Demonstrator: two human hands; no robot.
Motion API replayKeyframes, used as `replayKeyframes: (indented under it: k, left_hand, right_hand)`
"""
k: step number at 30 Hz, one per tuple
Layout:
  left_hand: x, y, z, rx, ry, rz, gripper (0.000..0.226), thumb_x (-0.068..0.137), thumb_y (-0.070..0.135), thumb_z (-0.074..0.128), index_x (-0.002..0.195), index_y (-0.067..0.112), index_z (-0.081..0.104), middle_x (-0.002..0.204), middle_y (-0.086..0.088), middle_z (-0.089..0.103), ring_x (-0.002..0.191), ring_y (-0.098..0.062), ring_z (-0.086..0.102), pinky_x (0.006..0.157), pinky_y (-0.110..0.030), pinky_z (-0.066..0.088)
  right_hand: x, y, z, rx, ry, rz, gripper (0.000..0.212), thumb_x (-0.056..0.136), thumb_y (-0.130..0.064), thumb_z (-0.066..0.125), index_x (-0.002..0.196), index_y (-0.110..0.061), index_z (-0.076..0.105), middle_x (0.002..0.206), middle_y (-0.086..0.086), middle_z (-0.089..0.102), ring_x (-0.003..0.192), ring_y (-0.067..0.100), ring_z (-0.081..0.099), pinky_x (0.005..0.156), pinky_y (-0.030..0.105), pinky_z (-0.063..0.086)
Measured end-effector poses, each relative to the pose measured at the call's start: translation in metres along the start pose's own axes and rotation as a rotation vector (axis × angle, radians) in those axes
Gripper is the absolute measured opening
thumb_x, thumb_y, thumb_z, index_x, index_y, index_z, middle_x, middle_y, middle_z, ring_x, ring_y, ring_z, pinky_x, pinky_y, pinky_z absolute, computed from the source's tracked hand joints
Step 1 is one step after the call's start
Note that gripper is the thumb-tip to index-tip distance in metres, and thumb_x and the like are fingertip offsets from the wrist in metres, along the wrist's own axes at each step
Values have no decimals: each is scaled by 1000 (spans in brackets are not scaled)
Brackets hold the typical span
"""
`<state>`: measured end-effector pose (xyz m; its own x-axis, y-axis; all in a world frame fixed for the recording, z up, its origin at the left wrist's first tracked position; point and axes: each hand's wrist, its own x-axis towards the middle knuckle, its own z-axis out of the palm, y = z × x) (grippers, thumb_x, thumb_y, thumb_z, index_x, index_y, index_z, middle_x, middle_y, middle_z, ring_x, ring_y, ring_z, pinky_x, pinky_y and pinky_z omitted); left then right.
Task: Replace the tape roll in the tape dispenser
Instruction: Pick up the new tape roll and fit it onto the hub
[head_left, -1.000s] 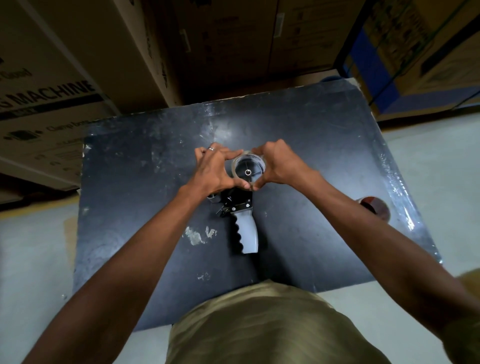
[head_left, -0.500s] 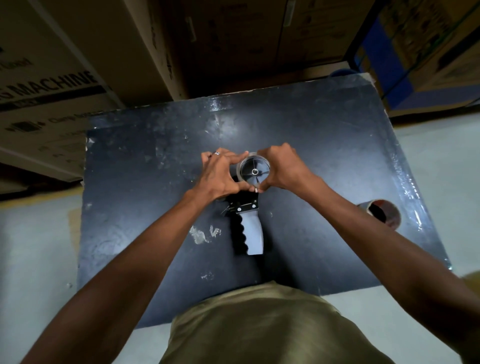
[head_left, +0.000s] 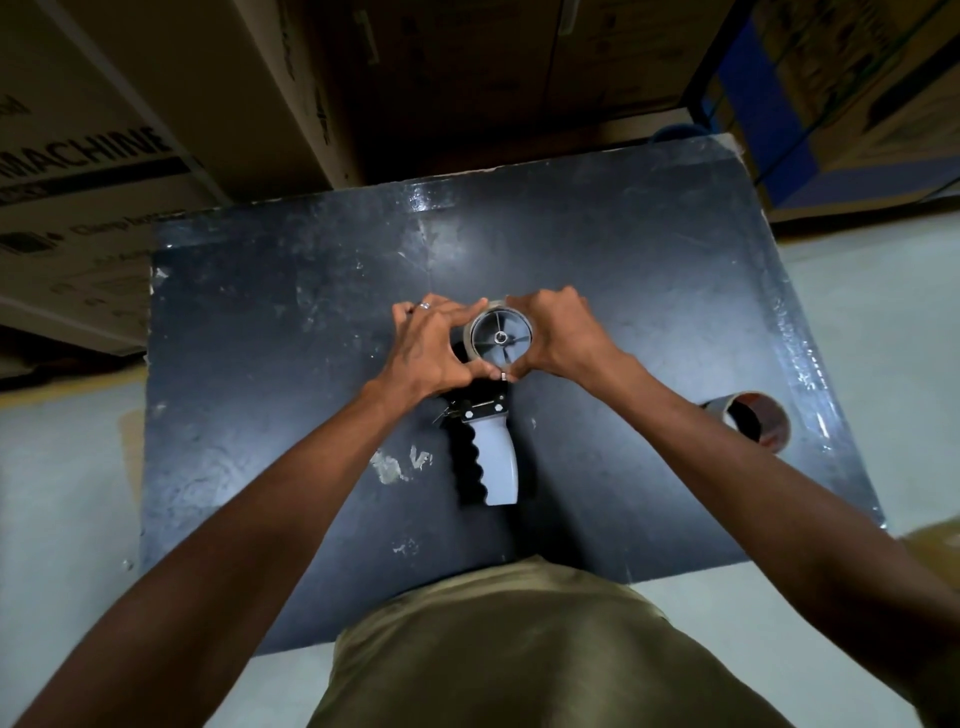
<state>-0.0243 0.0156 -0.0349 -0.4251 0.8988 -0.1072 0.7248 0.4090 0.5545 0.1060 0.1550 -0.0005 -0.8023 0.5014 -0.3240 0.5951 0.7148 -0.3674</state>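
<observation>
Both hands, left hand and right hand, fingers closed round tape roll; roll now lower on dispenser hub, nearly seated; spent core at 3 o'clock.

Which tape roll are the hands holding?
The clear tape roll on the dispenser, pinched between left hand and right hand. The brown roll lies untouched near the table's right edge.

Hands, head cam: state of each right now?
Left hand: closed on the tape roll, seated on the tape dispenser.
Right hand: closed on the same tape roll's other side.
</observation>
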Motion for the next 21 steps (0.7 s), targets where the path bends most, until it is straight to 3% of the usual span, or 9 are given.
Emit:
replayKeyframes:
  k: [4, 9, 16, 21]
  left_hand:
    - [1, -2, 4, 10, 6, -10, 98, 48, 71, 77, 136, 32, 59, 123, 4, 69, 121, -17, 53, 99, -39, 25]
    - [2, -6, 8, 16, 15, -11, 96, 50, 66, 85, 137, 33, 59, 123, 4, 69, 120, -16, 54, 97, -36, 23]
    - [2, -9, 15, 47, 25, -7, 97, 51, 65, 86, 137, 32, 58, 121, 3, 69, 118, -19, 54, 98, -41, 24]
    - [3, -9, 16, 106, 7, -4, 98, 55, 69, 82, 141, 32, 54, 126, 5, 67, 122, -18, 51, 102, -41, 22]
  right_hand:
    - [0, 1, 3, 30, 9, 3, 77, 44, -47, 94, 114, -25, 72, 101, 4, 79, 99, 30, 72, 81, 34, 55]
    - [-2, 3, 6, 93, 25, 11, 86, 43, -41, 96, 123, -24, 71, 106, 5, 79, 102, 30, 72, 88, 39, 57]
    - [-2, 8, 11, 115, 43, 12, 93, 46, -38, 98, 132, -20, 67, 111, 9, 78, 105, 31, 72, 91, 40, 56]
    - [-1, 9, 15, 138, 49, 15, 92, 44, -40, 97, 129, -21, 68, 110, 8, 79, 104, 31, 73, 90, 42, 57]
